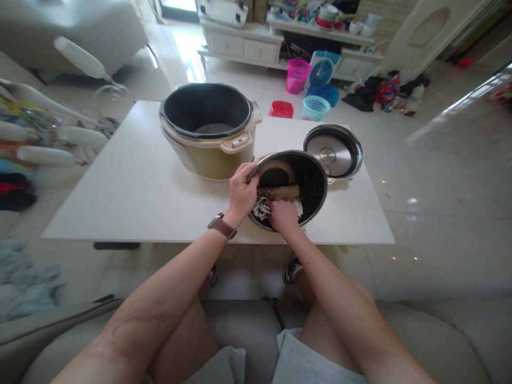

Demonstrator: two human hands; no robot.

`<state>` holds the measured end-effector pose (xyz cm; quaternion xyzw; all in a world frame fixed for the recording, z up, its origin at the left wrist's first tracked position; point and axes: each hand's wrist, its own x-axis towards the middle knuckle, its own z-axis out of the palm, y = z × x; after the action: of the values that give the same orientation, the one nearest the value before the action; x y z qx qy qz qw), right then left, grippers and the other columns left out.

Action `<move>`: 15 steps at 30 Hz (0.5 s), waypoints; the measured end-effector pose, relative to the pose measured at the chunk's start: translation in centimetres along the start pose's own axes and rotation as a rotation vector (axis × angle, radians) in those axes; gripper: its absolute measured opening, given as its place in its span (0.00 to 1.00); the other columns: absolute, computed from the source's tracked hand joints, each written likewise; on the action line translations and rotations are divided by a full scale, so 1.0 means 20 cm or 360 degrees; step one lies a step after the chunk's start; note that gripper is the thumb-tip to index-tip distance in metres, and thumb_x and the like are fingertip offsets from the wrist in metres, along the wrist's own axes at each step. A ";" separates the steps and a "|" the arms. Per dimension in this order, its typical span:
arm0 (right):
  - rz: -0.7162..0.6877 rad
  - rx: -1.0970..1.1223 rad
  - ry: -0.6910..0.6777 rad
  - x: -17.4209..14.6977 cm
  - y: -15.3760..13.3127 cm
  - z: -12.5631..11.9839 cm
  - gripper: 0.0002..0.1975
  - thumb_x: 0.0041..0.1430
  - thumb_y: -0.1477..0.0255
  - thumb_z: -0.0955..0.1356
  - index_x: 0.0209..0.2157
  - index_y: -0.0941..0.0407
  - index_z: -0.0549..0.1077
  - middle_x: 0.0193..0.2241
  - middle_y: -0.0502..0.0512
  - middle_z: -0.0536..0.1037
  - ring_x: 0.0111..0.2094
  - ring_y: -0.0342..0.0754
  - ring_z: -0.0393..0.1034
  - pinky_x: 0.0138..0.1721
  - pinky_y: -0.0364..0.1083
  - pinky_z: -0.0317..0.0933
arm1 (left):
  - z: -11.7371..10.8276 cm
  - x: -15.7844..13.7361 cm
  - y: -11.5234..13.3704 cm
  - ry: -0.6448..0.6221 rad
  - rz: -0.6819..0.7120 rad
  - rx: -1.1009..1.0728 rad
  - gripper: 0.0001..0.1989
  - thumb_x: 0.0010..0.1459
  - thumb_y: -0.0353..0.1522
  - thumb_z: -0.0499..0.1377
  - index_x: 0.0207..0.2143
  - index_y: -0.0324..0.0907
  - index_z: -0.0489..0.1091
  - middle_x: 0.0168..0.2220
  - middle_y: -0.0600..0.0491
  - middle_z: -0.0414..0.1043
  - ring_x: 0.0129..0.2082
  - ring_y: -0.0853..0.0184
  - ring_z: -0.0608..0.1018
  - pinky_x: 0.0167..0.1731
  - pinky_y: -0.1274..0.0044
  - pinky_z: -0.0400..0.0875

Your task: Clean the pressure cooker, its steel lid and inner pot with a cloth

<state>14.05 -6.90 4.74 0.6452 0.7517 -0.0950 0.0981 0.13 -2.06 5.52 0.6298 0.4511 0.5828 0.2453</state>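
A dark non-stick inner pot (310,184) is held tilted on the white desk (136,186) by the left hand (241,194), clamped on its rim, while a crumpled cloth (276,196) is gripped inside by the right hand (282,216). Wiping appears midway; the gold cooker body (208,144) stands empty, the steel lid (334,152) aside.

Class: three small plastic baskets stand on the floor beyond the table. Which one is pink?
The pink basket is the tallest one, farthest back, nearest the white cabinet. The red basket is low, and the light blue basket stands beside it.
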 end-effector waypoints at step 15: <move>-0.0010 -0.0004 -0.0001 0.00 0.00 0.00 0.16 0.67 0.75 0.64 0.50 0.53 0.81 0.48 0.64 0.82 0.49 0.55 0.80 0.46 0.47 0.68 | 0.00 0.00 0.00 0.0000 0.0031 0.0049 0.15 0.66 0.28 0.56 0.50 0.45 0.80 0.48 0.50 0.81 0.50 0.62 0.80 0.55 0.68 0.75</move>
<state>14.09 -6.92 4.72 0.6427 0.7538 -0.0947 0.0989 0.23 -2.05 5.51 0.6378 0.4540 0.5782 0.2298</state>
